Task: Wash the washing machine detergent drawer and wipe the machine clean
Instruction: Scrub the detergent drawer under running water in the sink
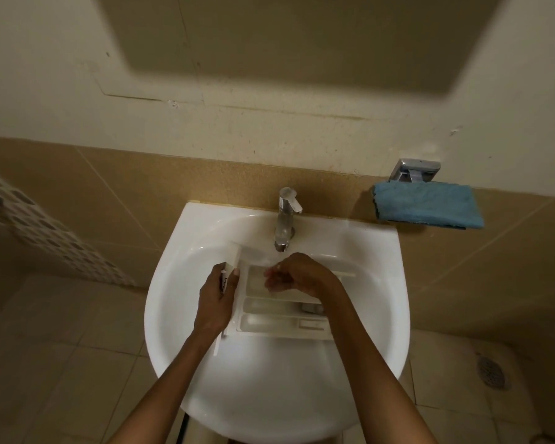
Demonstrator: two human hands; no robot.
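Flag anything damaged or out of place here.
The wall above the tiles has a long crack-like line and stained paint. The detergent drawer lying in the sink suits the washing; nothing looks spilled.

1. Dim, warm-yellow light all over; broad dark shadow across the wall point(269, 36).
2. White sink point(269, 395) brightest, faint sheen near the rim.
3. My right hand point(298, 277) smeared by motion blur.
4. Edges bow, wide-angle; corners soft.

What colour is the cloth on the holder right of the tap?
Blue; the cloth shows plainly in the head view, the only one.
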